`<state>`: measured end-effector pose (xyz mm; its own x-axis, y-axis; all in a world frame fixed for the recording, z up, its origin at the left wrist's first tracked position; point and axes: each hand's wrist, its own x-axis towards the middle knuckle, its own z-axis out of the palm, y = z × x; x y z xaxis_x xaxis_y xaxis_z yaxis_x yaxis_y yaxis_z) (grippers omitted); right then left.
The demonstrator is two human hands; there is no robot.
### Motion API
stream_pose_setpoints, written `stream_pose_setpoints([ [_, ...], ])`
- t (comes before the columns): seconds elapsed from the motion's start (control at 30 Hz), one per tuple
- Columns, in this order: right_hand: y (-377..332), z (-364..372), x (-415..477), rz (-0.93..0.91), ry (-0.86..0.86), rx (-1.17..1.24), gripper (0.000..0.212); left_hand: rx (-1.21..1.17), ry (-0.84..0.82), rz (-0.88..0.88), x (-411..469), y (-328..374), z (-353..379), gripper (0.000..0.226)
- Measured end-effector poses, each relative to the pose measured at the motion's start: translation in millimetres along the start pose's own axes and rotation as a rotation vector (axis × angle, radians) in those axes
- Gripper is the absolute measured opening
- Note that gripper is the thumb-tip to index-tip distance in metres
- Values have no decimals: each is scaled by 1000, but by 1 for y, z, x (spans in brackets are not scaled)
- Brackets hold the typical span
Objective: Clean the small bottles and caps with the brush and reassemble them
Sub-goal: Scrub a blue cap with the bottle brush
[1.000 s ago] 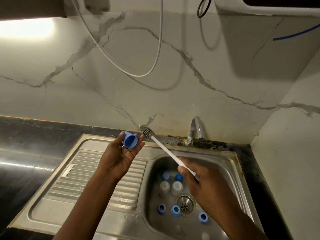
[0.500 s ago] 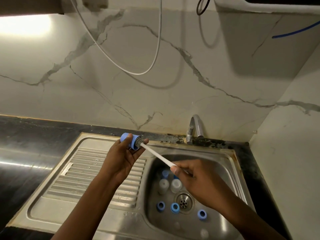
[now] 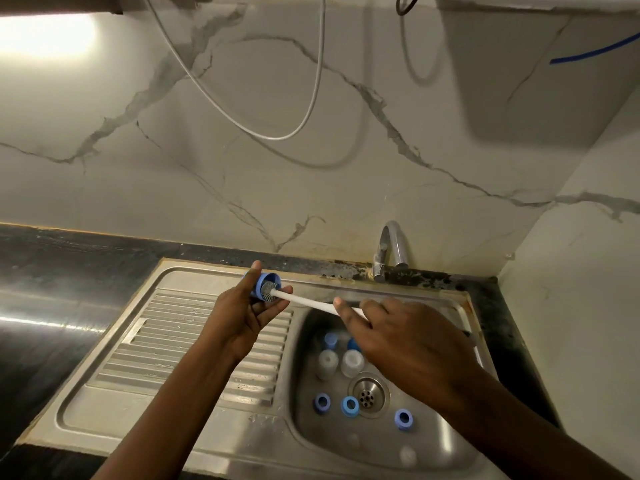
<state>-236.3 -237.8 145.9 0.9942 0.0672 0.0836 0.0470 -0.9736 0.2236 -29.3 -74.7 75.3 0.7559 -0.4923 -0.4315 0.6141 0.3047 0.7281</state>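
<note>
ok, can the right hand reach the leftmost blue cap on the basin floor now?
Probably not yet. The right hand has its grip on the brush, whose head sits inside the held cap in the left hand. The way itself looks free: the leftmost blue cap lies uncovered.

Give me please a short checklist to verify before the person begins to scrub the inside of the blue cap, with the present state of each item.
1. Left hand holds the blue cap securely: ok, fingers and thumb curl round it.
2. Brush head sits in the cap's open mouth: ok.
3. Right hand grips the white handle: ok.
4. Tap running for rinsing: not ok, no stream shows.
5. Inside of the cap free of dirt: cannot tell, the bristles hide it.
6. Two bottles wait in the sink: ok, beside the drain.
</note>
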Motion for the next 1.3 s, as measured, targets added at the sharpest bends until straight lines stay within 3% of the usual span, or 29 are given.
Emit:
stream_pose_setpoints([
  [0.07, 5, 0, -1, 36, 54, -154, 53, -9, 29, 16, 2, -2, 1, 46],
  [0.13, 11, 5, 2, -25, 109, -233, 57, 0, 46, 41, 3, -7, 3, 50],
  [0.23, 11, 10, 8, 6, 149, -245, 51, 34, 33, 100, 2, -12, 6, 54],
  [0.27, 13, 14, 10, 44, 155, -198, 50, 39, 30, 124, 2, -11, 7, 52],
  [0.37, 6, 25, 13, 170, 50, -3, 74, 61, 26, 192, -1, -3, 9, 49],
  [0.47, -5, 28, 14, 258, 79, 250, 55, 174, 31, 263, -2, 2, 7, 55],
  [0.53, -7, 22, 15, 314, 71, 366, 43, 188, 19, 276, -3, 4, 8, 46],
  [0.7, -13, 19, 11, 407, -12, 730, 35, 58, -68, 197, -1, 11, 8, 30],
  [0.83, -23, 25, 9, 403, -2, 844, 29, -136, -133, 66, 2, 13, 7, 47],
  [0.93, -25, 25, 11, 418, 25, 771, 35, -252, -124, 49, 3, 5, 9, 63],
  [1.03, -26, 21, 15, 418, 39, 659, 48, -247, -29, 164, 5, -6, 18, 46],
  [1.17, -20, 21, 16, 374, -8, 367, 56, 30, 162, 377, 3, -20, 25, 52],
  [1.3, -16, 21, 17, 338, -44, 279, 58, 244, 167, 453, -1, -20, 20, 43],
])
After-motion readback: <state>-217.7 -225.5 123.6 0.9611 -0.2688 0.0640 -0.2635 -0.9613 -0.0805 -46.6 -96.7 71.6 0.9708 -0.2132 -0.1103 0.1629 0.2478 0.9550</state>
